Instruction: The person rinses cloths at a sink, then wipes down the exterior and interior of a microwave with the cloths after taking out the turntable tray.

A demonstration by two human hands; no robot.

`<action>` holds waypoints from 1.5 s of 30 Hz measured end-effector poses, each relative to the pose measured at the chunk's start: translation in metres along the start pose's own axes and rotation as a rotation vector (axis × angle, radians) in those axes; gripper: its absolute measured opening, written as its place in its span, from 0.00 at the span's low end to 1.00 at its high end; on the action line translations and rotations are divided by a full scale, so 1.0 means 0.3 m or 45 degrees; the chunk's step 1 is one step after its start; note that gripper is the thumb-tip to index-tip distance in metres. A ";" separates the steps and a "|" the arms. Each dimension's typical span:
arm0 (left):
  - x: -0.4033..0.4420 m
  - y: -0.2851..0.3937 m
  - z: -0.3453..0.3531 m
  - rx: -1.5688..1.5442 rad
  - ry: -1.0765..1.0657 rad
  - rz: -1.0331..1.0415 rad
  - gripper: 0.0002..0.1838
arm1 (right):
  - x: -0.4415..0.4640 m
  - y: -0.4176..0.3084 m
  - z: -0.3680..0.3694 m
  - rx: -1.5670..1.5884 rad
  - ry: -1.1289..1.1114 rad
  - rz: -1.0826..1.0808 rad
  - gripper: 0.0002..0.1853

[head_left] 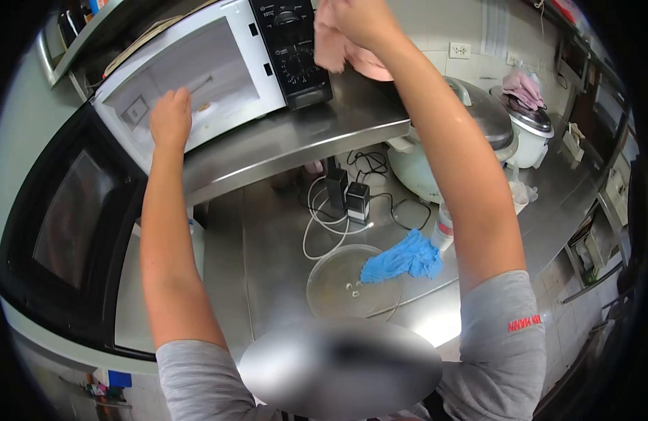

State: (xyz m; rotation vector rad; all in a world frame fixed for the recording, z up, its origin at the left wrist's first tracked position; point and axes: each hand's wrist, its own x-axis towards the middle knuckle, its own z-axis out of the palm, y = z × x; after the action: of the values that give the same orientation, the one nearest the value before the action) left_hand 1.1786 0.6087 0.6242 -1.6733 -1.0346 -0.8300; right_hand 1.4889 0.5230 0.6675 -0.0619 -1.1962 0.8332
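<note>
My left hand (pixel 171 118) is closed in a fist at the mouth of the open white microwave (pixel 241 67). A thin rod-like shape shows just beyond its fingers; whether the hand holds it, I cannot make out. Small brownish bits lie on the microwave floor. Raised at the top, right of the control panel (pixel 293 59), my right hand (pixel 362 21) grips a pink cloth (pixel 331 45) that hangs down. The microwave's black door (pixel 71 238) is swung wide to the left. Below, a round glass turntable plate (pixel 331 295) lies on the steel counter with small white pieces on it.
A crumpled blue cloth or glove (pixel 405 256) overlaps the plate's edge. Black power adapters (pixel 358 200) and coiled cables sit under the steel shelf (pixel 296 151). A large rice cooker (pixel 415 168) and a smaller white one (pixel 526 137) stand to the right.
</note>
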 end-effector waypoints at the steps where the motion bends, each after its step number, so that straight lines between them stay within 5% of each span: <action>1: -0.009 -0.009 0.042 0.003 -0.076 -0.072 0.07 | 0.048 0.007 0.020 -1.105 0.059 -0.517 0.07; 2: -0.021 -0.017 0.074 -0.006 -0.271 -0.154 0.08 | 0.088 -0.013 0.073 -2.211 0.126 -1.034 0.09; 3: -0.035 -0.013 0.091 0.003 -0.342 -0.219 0.09 | 0.078 -0.009 0.122 -2.142 -0.036 -0.930 0.13; 5: -0.063 -0.005 0.121 0.022 -0.493 -0.346 0.12 | 0.135 0.090 0.112 -2.213 -0.438 -1.220 0.14; 8: -0.081 -0.033 0.174 -0.143 -0.599 -0.519 0.15 | 0.178 0.108 0.034 -2.174 -0.409 -1.247 0.14; 9: -0.088 -0.038 0.184 -0.144 -0.594 -0.516 0.16 | 0.170 0.116 0.006 -2.156 -0.390 -1.015 0.16; 11: -0.091 -0.037 0.190 -0.147 -0.599 -0.505 0.17 | 0.073 0.156 -0.039 -2.014 -0.261 -0.973 0.21; 13: -0.090 -0.031 0.186 -0.161 -0.603 -0.512 0.17 | -0.040 0.230 -0.087 -2.232 -0.191 -0.758 0.09; 17: -0.086 -0.021 0.180 -0.180 -0.618 -0.557 0.16 | -0.232 0.316 -0.026 -2.480 0.066 0.085 0.16; 19: -0.082 -0.020 0.175 -0.184 -0.636 -0.583 0.16 | -0.223 0.377 -0.004 -2.651 0.094 0.725 0.16; 23: -0.086 -0.025 0.167 -0.211 -0.606 -0.590 0.16 | -0.128 0.363 0.065 -2.902 -1.076 1.656 0.14; 26: -0.105 -0.037 0.168 -0.273 -0.495 -0.618 0.15 | -0.125 0.350 0.083 -2.966 -1.026 1.825 0.14; 29: -0.109 -0.043 0.123 -0.364 -0.323 -0.638 0.16 | -0.142 0.406 0.180 -2.965 -0.689 1.784 0.15; 31: -0.109 -0.037 0.034 -0.473 -0.226 -0.617 0.16 | -0.145 0.643 0.125 -2.899 -0.725 1.492 0.13; 33: -0.111 -0.042 -0.004 -0.621 -0.068 -0.609 0.16 | -0.238 0.471 0.316 -2.611 -1.044 0.739 0.10; 35: -0.121 -0.030 -0.050 -0.787 0.052 -0.601 0.16 | -0.310 0.501 0.464 -2.030 -1.106 0.602 0.11; 36: -0.123 -0.010 -0.086 -0.878 0.099 -0.601 0.16 | -0.355 0.561 0.477 -1.704 -1.163 0.214 0.14; 39: -0.176 0.010 -0.217 -0.960 0.180 -0.443 0.16 | -0.343 0.694 0.392 -1.644 -1.213 -0.156 0.14; 40: -0.212 0.004 -0.271 -0.952 0.197 -0.368 0.16 | -0.335 0.538 0.385 -1.977 -1.067 0.284 0.12; 41: -0.255 0.000 -0.337 -0.965 0.161 -0.347 0.15 | -0.341 0.479 0.307 -2.267 -0.996 0.247 0.11; 42: -0.306 -0.008 -0.401 -0.981 0.125 -0.323 0.14 | -0.316 0.357 0.284 -2.602 -1.129 0.779 0.12; 45: -0.469 -0.051 -0.521 -1.086 -0.036 -0.310 0.14 | -0.296 0.155 0.090 -2.793 -0.639 0.640 0.12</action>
State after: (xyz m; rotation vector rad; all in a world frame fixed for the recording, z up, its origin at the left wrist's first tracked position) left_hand 1.0982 0.4268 0.5541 -2.2786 -0.9728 -1.5614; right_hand 1.4313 0.4926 0.5868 -2.0562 -2.0635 -0.4940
